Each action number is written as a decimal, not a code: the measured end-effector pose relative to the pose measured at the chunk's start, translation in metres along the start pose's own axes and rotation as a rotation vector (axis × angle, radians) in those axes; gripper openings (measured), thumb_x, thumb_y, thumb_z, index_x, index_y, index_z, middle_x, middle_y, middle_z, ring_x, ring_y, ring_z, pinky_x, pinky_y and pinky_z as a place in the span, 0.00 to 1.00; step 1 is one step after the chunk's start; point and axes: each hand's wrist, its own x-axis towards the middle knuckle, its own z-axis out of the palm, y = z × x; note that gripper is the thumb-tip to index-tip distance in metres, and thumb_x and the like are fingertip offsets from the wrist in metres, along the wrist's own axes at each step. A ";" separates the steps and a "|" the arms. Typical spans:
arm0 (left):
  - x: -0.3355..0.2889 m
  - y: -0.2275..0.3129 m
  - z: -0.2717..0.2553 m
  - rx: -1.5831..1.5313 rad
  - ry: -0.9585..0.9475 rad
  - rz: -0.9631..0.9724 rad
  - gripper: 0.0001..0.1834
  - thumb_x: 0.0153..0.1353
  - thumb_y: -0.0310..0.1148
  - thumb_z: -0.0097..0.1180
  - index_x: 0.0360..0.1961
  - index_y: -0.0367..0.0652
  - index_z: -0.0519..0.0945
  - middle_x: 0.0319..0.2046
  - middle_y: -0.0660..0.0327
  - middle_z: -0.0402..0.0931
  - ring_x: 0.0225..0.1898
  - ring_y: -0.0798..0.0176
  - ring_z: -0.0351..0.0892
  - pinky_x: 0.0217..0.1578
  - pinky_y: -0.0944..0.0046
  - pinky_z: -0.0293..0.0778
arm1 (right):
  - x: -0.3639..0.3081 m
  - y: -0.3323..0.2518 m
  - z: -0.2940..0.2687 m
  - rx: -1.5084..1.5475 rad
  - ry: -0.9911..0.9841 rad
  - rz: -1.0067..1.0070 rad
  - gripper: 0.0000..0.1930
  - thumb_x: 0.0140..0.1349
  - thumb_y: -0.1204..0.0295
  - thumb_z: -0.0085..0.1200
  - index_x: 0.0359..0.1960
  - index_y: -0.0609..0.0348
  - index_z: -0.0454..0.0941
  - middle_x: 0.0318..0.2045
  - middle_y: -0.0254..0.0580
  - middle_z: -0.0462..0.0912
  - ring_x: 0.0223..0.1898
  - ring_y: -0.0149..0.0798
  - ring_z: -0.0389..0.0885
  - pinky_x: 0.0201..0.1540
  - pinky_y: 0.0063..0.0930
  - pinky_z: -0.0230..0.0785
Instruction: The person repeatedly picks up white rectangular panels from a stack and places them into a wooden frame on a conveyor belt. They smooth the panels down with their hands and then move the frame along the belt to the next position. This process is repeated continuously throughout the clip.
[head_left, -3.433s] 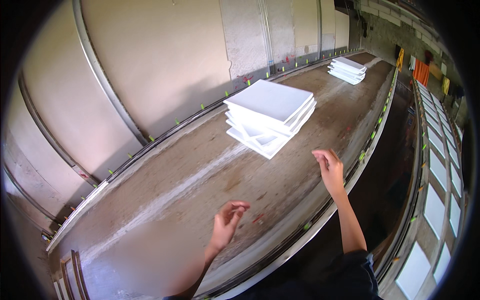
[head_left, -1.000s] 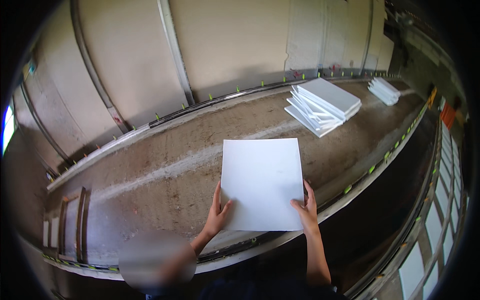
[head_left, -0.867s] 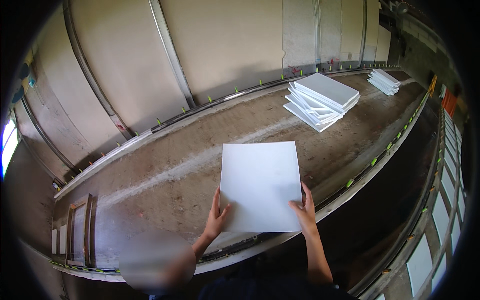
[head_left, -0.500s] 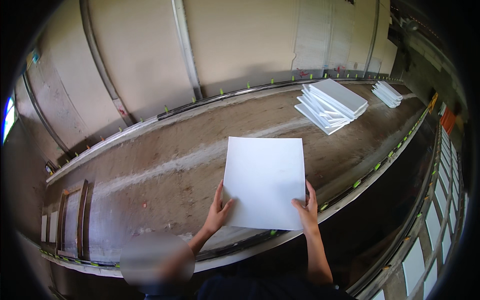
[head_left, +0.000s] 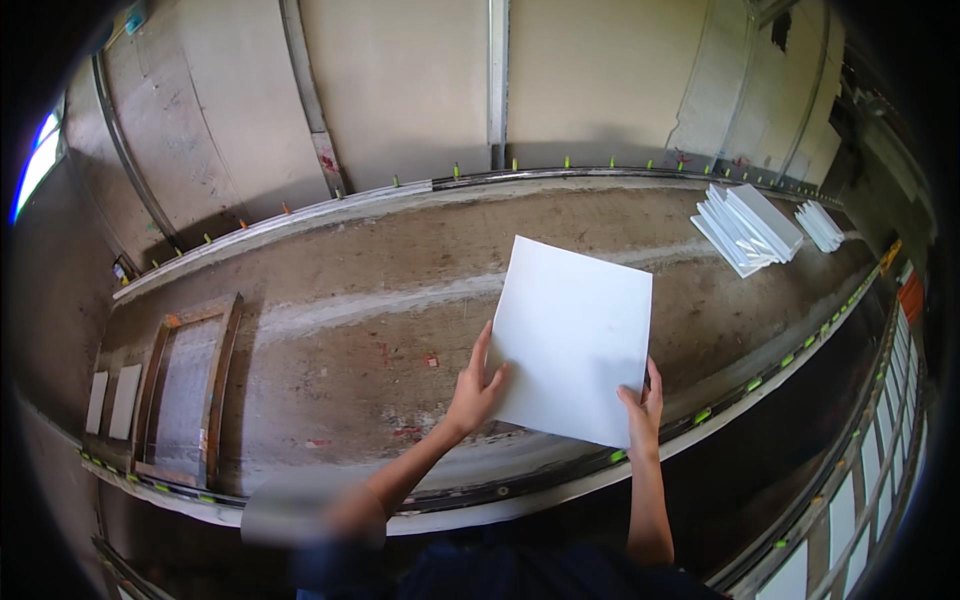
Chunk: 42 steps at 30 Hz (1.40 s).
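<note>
A person's left hand (head_left: pixel 471 395) and right hand (head_left: pixel 644 408) pinch the opposite side edges of a white board (head_left: pixel 572 340), thumbs toward its face and the other fingers along or behind its edges. The board is tilted slightly above a long, stained table (head_left: pixel 340 390). To the left, a wooden frame (head_left: pixel 221 390) lies on the tabletop. Farther right stands an uneven stack of white boards (head_left: pixel 755 225), with a smaller stack (head_left: pixel 820 226) beyond; a beige wall (head_left: pixel 600 80) rises behind.
</note>
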 end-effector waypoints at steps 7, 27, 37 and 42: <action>-0.018 0.013 -0.039 0.057 0.115 -0.061 0.38 0.64 0.31 0.47 0.70 0.55 0.40 0.53 0.45 0.71 0.26 0.64 0.71 0.30 0.62 0.70 | -0.024 -0.002 0.036 0.071 0.004 -0.056 0.39 0.55 0.83 0.52 0.67 0.51 0.48 0.50 0.50 0.71 0.50 0.36 0.70 0.53 0.29 0.62; -0.062 -0.017 -0.132 -0.160 0.267 -0.089 0.27 0.70 0.35 0.39 0.68 0.52 0.51 0.29 0.63 0.71 0.23 0.75 0.58 0.28 0.71 0.62 | -0.056 0.004 0.124 0.169 -0.091 0.029 0.32 0.57 0.82 0.50 0.64 0.54 0.56 0.55 0.44 0.67 0.53 0.33 0.68 0.56 0.28 0.59; -0.108 -0.039 -0.327 -0.247 0.242 -0.132 0.29 0.70 0.40 0.39 0.67 0.42 0.49 0.65 0.52 0.52 0.65 0.61 0.52 0.63 0.62 0.51 | -0.152 0.005 0.277 0.669 -0.355 0.112 0.35 0.65 0.43 0.33 0.66 0.52 0.51 0.64 0.42 0.59 0.64 0.43 0.59 0.63 0.44 0.54; -0.137 -0.051 -0.391 -0.261 0.270 -0.174 0.32 0.69 0.41 0.40 0.68 0.39 0.45 0.64 0.48 0.53 0.65 0.58 0.53 0.62 0.61 0.51 | -0.206 0.029 0.371 0.657 -0.534 0.116 0.37 0.65 0.47 0.39 0.68 0.55 0.42 0.64 0.47 0.56 0.63 0.49 0.59 0.64 0.48 0.52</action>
